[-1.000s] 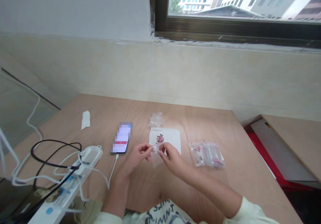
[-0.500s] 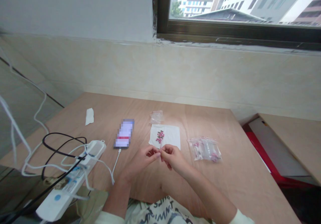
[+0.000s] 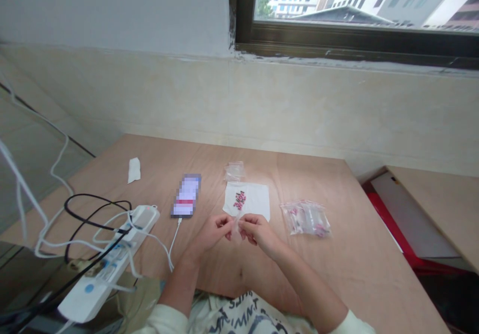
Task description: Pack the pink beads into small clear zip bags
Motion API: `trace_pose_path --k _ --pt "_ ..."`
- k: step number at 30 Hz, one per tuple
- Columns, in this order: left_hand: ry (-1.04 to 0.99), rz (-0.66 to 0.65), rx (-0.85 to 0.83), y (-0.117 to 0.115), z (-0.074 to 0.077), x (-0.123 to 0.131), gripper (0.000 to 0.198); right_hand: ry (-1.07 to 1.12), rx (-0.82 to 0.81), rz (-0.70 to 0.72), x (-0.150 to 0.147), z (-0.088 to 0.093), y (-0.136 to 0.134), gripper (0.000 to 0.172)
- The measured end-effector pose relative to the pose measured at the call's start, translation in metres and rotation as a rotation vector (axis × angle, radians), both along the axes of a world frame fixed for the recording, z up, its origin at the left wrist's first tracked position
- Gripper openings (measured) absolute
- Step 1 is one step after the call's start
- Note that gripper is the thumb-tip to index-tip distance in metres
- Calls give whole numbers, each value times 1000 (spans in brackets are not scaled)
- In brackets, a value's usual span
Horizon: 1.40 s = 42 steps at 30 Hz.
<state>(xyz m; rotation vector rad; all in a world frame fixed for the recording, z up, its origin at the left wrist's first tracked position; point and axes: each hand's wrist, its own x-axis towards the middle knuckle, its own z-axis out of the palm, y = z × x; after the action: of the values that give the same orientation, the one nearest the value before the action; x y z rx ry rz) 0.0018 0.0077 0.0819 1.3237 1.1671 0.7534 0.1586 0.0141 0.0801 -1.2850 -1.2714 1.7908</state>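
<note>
Between my two hands is a small clear plastic bag [image 3: 236, 231], pinched at its two sides. My left hand [image 3: 215, 231] has thumb and fingers closed on its left edge. On the opposite edge my right hand [image 3: 259, 230] grips in the same way. Just beyond the hands lies a white paper sheet [image 3: 258, 200] with a cluster of small pink and dark pieces [image 3: 240, 200] on it; their kind is too small to tell. More clear plastic bags [image 3: 235, 170] lie behind the sheet. To the right rest filled plastic bags [image 3: 306, 218] with pinkish contents.
A phone [image 3: 186, 195] on a white charging cable lies left of the sheet. Farther left, a white power strip [image 3: 112, 261] with tangled black and white cords covers the table's corner. A paper scrap [image 3: 133, 170] lies at the back left. The wall and window stand behind the wooden table [image 3: 299, 174].
My hands have moved slightly apart, and the clear bag now shows spread between them. Before, the fingertips met closely. The view has tilted a little.
</note>
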Motion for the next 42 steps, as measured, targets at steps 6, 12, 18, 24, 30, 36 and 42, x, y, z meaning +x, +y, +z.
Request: trace_pose_path --k 6,12,18,24,30,36,42 --pt "265 103 176 0 -14 -7 7 -172 193 -73 -6 1 -2 19" --pt "264 60 274 1 -11 -3 40 -155 263 33 -14 4 -8 19" --pt "197 -55 258 -1 1 -7 38 -82 93 -98 -7 -2 3 19" --pt "259 2 202 1 -1 -6 49 138 -25 -62 -5 -13 19 22" --pt "423 68 286 20 -14 -13 49 -519 366 -242 -1 -51 74 10" --pt "552 67 287 32 -23 -15 55 -833 479 -30 -1 -69 109 10" --pt "589 55 291 42 -27 -14 51 -832 478 54 2 -72 116 6"
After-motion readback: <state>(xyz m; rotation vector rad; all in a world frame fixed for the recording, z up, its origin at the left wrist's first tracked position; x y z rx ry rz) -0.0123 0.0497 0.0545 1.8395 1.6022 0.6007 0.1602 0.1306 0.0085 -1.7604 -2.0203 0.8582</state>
